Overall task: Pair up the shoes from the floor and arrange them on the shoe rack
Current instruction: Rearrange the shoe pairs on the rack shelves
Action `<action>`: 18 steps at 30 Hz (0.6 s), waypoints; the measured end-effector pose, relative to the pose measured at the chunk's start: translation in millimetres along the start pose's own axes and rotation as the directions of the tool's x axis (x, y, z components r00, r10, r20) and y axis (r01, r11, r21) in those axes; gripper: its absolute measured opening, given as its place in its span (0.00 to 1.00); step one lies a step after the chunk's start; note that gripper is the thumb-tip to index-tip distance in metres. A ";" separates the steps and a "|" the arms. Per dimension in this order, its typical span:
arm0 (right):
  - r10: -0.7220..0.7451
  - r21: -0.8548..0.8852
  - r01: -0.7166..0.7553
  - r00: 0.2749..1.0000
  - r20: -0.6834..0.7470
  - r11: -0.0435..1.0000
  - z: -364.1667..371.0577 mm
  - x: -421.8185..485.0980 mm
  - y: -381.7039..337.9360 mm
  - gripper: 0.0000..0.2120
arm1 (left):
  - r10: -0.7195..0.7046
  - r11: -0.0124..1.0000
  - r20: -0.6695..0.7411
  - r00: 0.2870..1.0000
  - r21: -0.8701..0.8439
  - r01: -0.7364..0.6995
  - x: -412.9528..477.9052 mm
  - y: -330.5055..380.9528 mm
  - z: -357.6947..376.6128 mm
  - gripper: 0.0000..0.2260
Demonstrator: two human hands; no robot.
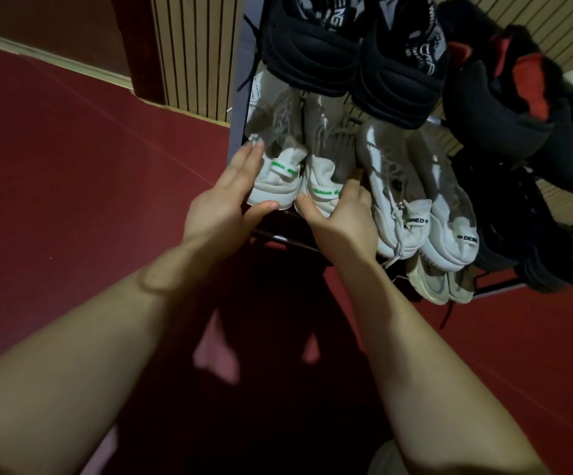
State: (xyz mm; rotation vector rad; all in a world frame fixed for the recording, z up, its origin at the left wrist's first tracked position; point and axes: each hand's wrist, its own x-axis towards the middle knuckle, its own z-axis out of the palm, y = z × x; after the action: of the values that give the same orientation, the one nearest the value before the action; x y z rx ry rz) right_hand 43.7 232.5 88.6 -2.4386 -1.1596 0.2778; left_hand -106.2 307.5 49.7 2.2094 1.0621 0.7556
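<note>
So the red floor [72,149] is taking up most of the view, with a ribbed wall [192,46] running behind the shoe rack [237,111] at top right. The rack is carrying plenty. A black pair [312,53] is sitting on the upper shelf with heels toward the camera, and some black-and-red shoes [504,108] are hanging off just to the right of it. On the shelf below, two white pairs are lying side by side, heels out. Nothing is touching the right one, the white pair with black lettering [415,200], except maybe the right hand's knuckles brushing it, can't really tell. A cream pair [432,282] is peeking out from the level underneath.

Both bare forearms are reaching up from the bottom of the frame and angling in toward the left end of that middle shelf. The white pair with green tabs [278,156] is resting there, its two shoes touching each other and sitting right by the rack's side panel.

The left hand [230,197] is lying wide against the outer side of the left shoe. Its fingers are straight and together, pointing up along the shoe, and the thumb is stretching across under the heel. The right hand [343,214] is mirroring that on the other shoe, with fingers sitting in the gap between the two white pairs and the thumb lying on the heel. Neither hand is curling around anything, both are just pressing flat and bracketing the pair from both sides. A green tab [283,169] is showing on each heel, between the two thumbs.
</note>
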 end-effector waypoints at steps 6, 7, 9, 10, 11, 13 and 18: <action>-0.020 0.187 0.016 1.000 0.023 0.982 2.0 -5.8 -0.3 0.42 | -0.036 0.997 0.077 0.996 0.068 0.031 6.6 5.2 -4.5 0.36; -0.036 0.196 0.026 0.998 0.049 0.980 -0.2 -5.3 2.1 0.43 | -0.052 0.990 0.087 0.995 0.136 0.040 6.7 7.9 -4.9 0.35; -0.072 0.203 0.047 0.991 0.115 0.978 -5.1 -4.5 7.6 0.43 | -0.068 0.964 0.085 0.994 0.261 0.044 7.1 13.0 -8.4 0.34; -0.087 0.203 0.057 0.986 0.144 0.977 -6.9 -4.7 10.1 0.43 | -0.076 0.949 0.077 0.994 0.312 0.048 7.1 14.5 -10.1 0.34; -0.098 0.199 0.066 0.982 0.158 0.978 -8.3 -5.0 12.3 0.43 | -0.079 0.932 0.070 0.994 0.358 0.048 6.5 16.1 -11.1 0.34; -0.099 0.184 0.071 0.985 0.144 0.980 -8.1 -5.4 15.1 0.43 | -0.059 0.905 0.059 0.997 0.425 0.029 4.2 18.5 -10.6 0.33; -0.074 0.192 0.060 0.995 0.066 0.980 -2.2 -3.4 14.3 0.42 | 0.043 0.897 0.007 0.999 0.440 -0.042 -1.9 12.8 -3.6 0.31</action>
State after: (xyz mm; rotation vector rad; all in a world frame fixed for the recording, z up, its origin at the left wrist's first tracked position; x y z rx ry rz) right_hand 52.2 221.2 84.1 -2.2360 -1.1859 0.4398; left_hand -103.4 300.1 60.5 2.6166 1.2918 0.5759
